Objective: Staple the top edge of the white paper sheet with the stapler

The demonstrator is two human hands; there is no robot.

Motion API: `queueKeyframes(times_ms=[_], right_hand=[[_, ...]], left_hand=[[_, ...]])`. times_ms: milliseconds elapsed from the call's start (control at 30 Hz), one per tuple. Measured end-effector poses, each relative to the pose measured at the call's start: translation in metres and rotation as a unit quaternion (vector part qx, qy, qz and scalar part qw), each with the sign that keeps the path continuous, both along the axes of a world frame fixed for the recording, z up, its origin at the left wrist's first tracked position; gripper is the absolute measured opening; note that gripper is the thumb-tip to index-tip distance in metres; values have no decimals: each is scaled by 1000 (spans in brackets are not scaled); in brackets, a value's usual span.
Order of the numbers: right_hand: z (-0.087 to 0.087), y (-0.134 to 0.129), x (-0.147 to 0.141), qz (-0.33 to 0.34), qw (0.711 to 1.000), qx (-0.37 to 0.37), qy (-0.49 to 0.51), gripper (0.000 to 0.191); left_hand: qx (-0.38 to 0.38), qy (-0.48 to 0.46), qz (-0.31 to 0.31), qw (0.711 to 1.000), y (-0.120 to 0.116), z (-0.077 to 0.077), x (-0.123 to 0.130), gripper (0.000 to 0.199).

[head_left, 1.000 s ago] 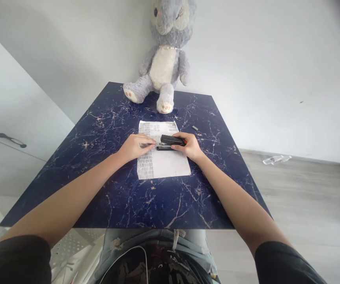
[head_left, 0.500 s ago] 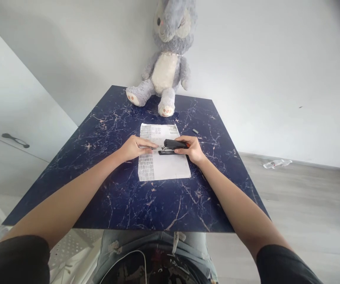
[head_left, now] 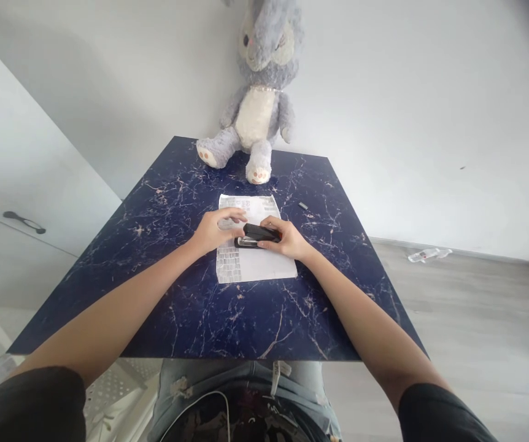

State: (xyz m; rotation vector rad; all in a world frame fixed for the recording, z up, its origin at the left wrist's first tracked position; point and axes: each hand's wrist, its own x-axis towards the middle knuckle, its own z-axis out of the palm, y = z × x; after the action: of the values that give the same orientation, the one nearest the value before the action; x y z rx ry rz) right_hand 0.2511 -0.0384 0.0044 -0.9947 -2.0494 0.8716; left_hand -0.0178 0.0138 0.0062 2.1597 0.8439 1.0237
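A black stapler point(head_left: 256, 232) lies over the printed sheet of paper point(head_left: 267, 267), its nose toward the left. My right hand point(head_left: 291, 240) is closed around the stapler's rear part, thumb on the near side and fingers over the top. My left hand point(head_left: 213, 230) is at the nose end, its fingers and thumb apart with nothing visible between them. The left thumb tip is right beside the nose; whether it touches, I cannot tell. The rear of the stapler is hidden by my right hand.
A small grey strip point(head_left: 302, 205) lies right of the paper on the dark blue marbled table point(head_left: 191, 319). A large grey plush toy point(head_left: 258, 116) sits at the table's back edge, against the wall. Clear plastic packaging point(head_left: 429, 254) lies on the floor to the right.
The stapler has shifted left, and its top arm now sits lower over the base. My right hand has moved left with it. The fingers of my left hand have spread apart.
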Motion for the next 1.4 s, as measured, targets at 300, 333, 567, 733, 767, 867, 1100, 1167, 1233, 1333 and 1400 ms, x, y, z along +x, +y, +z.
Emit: queueKeyframes(times_ms=[300,333,567,733,767,867,1100,1167,1233,1333,1400], right_hand=[[53,-15,33,42,941,53,-332,27],[55,-15,41,56,943,39,-325,33],[11,15,99,-247,949,66,-186,58],[-27,34,98,-262,905,8,-335,62],[-29,35,91,-265,898,-3,-351,63],[-28,37,59,-266,889,-9,-372,64],[-19,52,-57,-252,897,-32,-362,70],[-17,61,-92,-240,903,-35,-354,70],[-15,70,-125,-244,907,-36,-342,68],[-11,85,-165,-222,915,-44,-335,64],[-8,95,-183,-204,918,-52,-337,63]], left_hand=[[56,339,43,938,1,-18,7,61],[55,352,28,934,-2,-20,10,62],[110,335,-81,932,-19,-17,23,59],[84,369,-114,919,-22,-12,20,59],[89,367,-111,919,-23,-10,17,58],[109,342,-89,929,-19,0,3,49],[71,290,10,955,30,1,-52,34],[37,290,33,956,47,-2,-76,46],[13,287,60,956,62,-4,-104,53],[-5,252,48,966,78,-7,-147,60],[-3,230,62,971,83,-10,-168,65]])
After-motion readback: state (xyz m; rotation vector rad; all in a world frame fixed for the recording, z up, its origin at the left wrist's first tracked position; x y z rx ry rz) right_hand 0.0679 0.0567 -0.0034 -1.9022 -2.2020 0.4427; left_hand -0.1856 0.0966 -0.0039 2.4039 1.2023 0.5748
